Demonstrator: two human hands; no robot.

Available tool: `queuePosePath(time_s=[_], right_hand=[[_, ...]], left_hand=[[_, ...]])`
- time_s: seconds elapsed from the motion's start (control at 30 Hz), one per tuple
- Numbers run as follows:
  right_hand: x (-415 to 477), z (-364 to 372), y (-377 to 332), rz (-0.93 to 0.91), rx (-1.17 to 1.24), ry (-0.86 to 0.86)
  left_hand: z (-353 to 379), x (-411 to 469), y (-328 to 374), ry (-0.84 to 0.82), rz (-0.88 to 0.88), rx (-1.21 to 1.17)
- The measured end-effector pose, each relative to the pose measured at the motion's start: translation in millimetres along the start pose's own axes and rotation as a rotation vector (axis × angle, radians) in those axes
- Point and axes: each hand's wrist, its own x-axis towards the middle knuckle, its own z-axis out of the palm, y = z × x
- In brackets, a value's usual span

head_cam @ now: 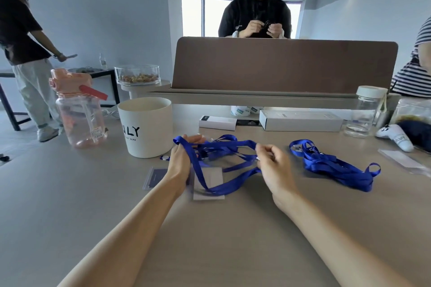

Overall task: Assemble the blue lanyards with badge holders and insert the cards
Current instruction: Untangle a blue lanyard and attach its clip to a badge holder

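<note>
**1 lanyard stretched between 2 hands, holder waiting beneath**

The person holds a blue lanyard (224, 190) up off the table (233, 240), spread between both hands, most likely to untangle the strap and find its clip end before attaching anything. The right hand (272, 163) has its fingers curled in and pinches the strap at its upper left corner. The strap loops over the thumb side of the left hand (183, 161) and runs down across its back. That hand's fingers reach forward fairly straight and its thumb is hidden, so I cannot tell whether it clamps the strap or merely carries it.

Spreading the hands apart this way makes sense: the slack drops into 1 long open loop, which hangs down and touches a pale badge holder (210, 180) lying flat just in front of the hands, ready for the next step. Whether a card already sits inside it is too blurred to say. A bluish sleeve (155, 178) lies partly under the left wrist.

The lanyard itself is a flat, satiny, bright blue ribbon, limp and twisted, with several strands crossing behind the hands. Small fittings show among them, unclear in shape.

To the right, well apart, a heap of spare lanyards (335, 166) lies coiled, apparently not yet worked on. A white cup (145, 127) stands near the left hand.
</note>
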Motion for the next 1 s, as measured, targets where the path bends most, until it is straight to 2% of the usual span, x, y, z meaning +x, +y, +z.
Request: queuePosePath(time_s=[0.13,0.23,0.37,0.5,0.6,0.73,0.83,0.93,1.0], right_hand=[[4,-3,1,0.055,0.067,0.137],[4,-6,2,0.005,-0.021,0.137],[-2,-7,0,-0.168,-0.307,-0.027],[-11,6,1,-0.245,-0.373,-0.303],[-14,12,3,-0.307,-0.504,-0.397],[-21,14,-5,-0.216,-0.407,-0.44],[-21,15,-5,-0.247,-0.417,-0.474],[-20,14,-7,-0.247,-0.377,-0.528],[-19,13,-9,-0.231,-0.327,-0.497]], left_hand=[[-2,0,-1,0.046,0.027,0.026],[1,0,-1,0.009,0.022,0.017],[3,2,-2,-0.162,0.035,-0.046],[11,-3,1,-0.299,0.049,-0.007],[14,-13,2,-0.364,0.067,0.0],[22,-11,5,-0.401,0.029,0.056],[30,-6,6,-0.429,-0.044,0.129],[25,-13,3,-0.436,-0.012,0.113],[19,-16,1,-0.416,0.007,0.08]])
